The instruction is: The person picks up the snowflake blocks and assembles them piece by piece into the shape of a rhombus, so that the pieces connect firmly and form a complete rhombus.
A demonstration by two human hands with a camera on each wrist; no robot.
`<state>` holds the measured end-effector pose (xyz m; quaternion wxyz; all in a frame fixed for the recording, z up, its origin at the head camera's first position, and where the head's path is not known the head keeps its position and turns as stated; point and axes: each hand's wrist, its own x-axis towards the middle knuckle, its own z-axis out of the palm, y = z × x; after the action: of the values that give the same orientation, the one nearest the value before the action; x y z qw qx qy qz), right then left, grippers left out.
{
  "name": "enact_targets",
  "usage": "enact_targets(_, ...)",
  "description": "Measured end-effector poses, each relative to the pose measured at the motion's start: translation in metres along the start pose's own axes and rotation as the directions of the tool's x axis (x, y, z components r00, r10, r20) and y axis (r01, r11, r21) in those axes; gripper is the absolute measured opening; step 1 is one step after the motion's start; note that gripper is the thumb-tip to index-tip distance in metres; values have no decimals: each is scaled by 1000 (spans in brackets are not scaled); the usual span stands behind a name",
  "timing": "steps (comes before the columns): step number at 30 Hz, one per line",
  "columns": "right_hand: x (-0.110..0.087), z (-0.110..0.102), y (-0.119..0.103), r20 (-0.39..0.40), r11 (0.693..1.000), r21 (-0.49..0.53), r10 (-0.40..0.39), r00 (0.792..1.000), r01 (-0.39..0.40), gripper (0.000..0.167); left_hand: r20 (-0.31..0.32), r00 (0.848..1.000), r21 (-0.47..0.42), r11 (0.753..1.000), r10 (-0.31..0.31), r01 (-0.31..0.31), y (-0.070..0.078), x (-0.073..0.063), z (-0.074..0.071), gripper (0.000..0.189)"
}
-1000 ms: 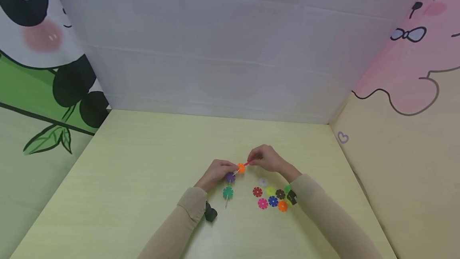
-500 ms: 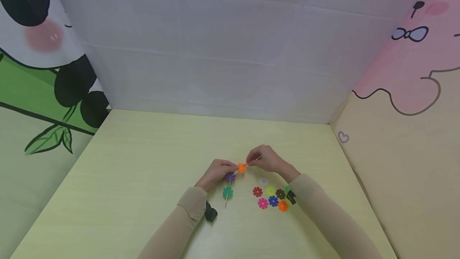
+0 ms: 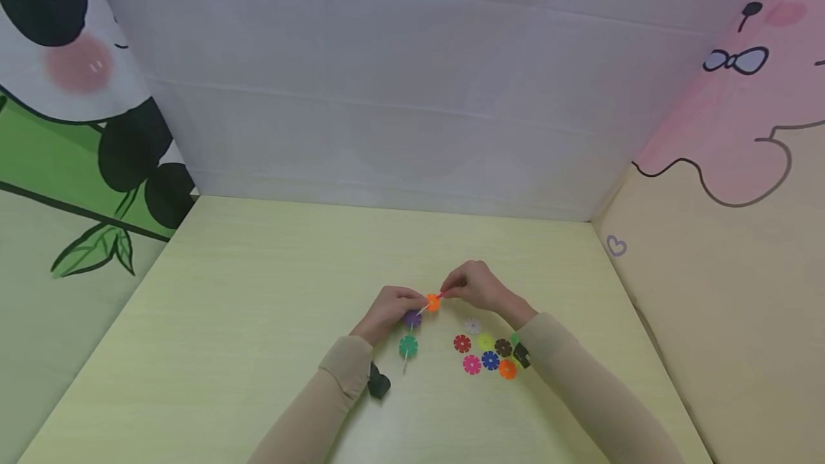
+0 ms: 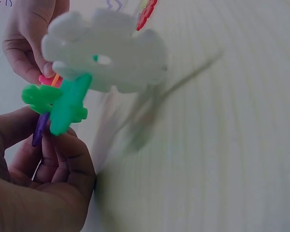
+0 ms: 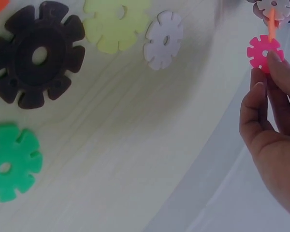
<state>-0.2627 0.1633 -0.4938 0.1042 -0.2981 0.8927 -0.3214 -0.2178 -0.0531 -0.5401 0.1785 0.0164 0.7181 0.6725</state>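
In the head view, my left hand point(image 3: 389, 308) pinches a chain of slotted interlocking discs near its purple disc point(image 3: 413, 319). A green disc point(image 3: 408, 346) hangs below, with an edge-on pale disc point(image 3: 405, 364) at the free end. Beyond my left fingertips an orange disc point(image 3: 433, 302) sticks out of the chain. My right hand point(image 3: 477, 285) pinches a pink disc point(image 5: 264, 52) by its edge, right against the orange one. The left wrist view has the chain's white disc point(image 4: 106, 53) and green disc point(image 4: 70, 104) close up, hiding part of the joint.
On the pale table point(image 3: 277, 292), a loose group of discs lies below my right hand, among them red point(image 3: 461, 344), yellow point(image 3: 485, 341), brown point(image 5: 38, 55), blue point(image 3: 490, 360) and orange point(image 3: 508, 369). A white backdrop point(image 3: 412, 92) and painted side panels stand around the table.
My right fingers have shifted slightly left and down with the pink disc, and have moved against it at the orange disc. The left hand has stayed nearly still; the loose discs have not moved.
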Motion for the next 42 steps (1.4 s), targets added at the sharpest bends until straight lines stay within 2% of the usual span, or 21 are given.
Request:
enact_targets(8, 2, 2, -1, 2, 999, -37, -25, 1000, 25, 5, -5, 1000, -16, 1000, 2, -2, -1, 2, 0, 17)
enact_targets(15, 3, 2, 0, -24, 995, -47, -86, 996, 85, 4, -26, 1000, -3, 1000, -14, 14, -2, 4, 0, 16)
enact_targets(26, 4, 2, -4, -23, 994, -94, -58, 998, 56, 4, -70, 998, 11, 1000, -6, 6, -2, 7, 3, 17)
enact_targets(36, 5, 3, -5, -33, 991, -110, -80, 996, 76, 4, -76, 997, 5, 1000, -22, 22, -3, 8, 2, 15)
enact_targets(42, 3, 8, -4, -22, 995, -79, -56, 998, 54, 4, -57, 998, -2, 1000, -18, 18, -4, 6, 3, 16)
